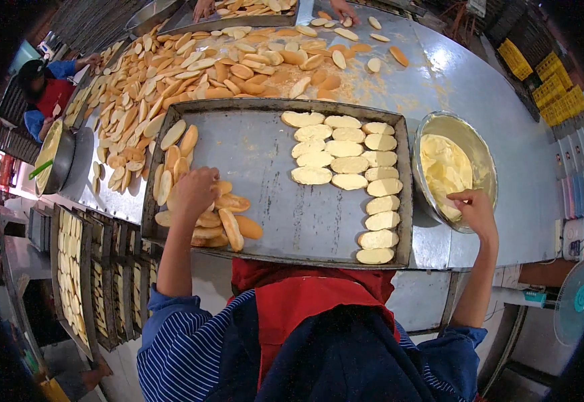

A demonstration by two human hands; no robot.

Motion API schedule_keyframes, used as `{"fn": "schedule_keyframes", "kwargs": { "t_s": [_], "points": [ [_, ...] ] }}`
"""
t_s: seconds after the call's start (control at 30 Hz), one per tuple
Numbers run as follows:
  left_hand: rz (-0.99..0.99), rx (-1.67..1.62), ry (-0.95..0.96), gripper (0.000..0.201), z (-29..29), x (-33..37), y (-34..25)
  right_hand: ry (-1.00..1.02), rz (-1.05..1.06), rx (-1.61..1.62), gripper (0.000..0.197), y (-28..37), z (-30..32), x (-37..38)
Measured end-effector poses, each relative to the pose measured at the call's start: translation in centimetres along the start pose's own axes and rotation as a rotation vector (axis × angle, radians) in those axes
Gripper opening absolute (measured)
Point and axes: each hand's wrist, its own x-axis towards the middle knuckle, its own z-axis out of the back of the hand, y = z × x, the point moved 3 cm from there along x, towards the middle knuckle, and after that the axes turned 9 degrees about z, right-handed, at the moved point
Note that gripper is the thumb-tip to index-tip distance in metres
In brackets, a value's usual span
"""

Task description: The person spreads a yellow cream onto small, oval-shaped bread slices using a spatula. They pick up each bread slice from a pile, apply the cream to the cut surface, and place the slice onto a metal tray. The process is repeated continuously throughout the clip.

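Observation:
A dark-edged metal baking tray (258, 154) lies in front of me. On its right side, oval bread slices spread with pale cream (343, 165) lie in rows. Plain oval bread pieces (231, 228) are heaped along its left side, some standing on edge. My left hand (197, 192) is over this heap, fingers bent down among the pieces; their tips are hidden. At the right, a round metal bowl (491, 171) holds pale yellow cream (444, 164). My right hand (474, 211) is at the bowl's near part, fingers pinched together; what they hold is not clear.
A big pile of loose bread pieces (191, 70) covers the table beyond the tray. At the far left a co-worker (47, 94) stands by another bowl (62, 157). Another person's hands are at the far edge. Filled trays (71, 275) stand at lower left, a fan (578, 300) at lower right.

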Motion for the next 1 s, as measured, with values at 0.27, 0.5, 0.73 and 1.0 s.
{"fn": "schedule_keyframes", "kwargs": {
  "t_s": [0.27,0.5,0.73,1.0],
  "points": [
    [-0.091,-0.018,0.017,0.028,-1.2,0.0,1.3,-0.175,-0.23,0.48,0.024,-3.2,1.5,-1.5],
    [-0.12,-0.125,-0.012,0.03,-0.9,1.3,2.1,-0.385,-0.35,0.635,0.025,-1.9,1.4,-4.7],
    [-0.156,-0.117,-0.034,0.034,-1.4,1.2,3.6,-0.461,-0.322,0.796,0.024,-2.1,0.8,-5.5],
    [-0.081,-0.834,-0.105,0.028,0.0,2.4,-2.2,-0.467,-0.192,0.902,0.024,2.2,-1.4,-6.1]
  ]
}}
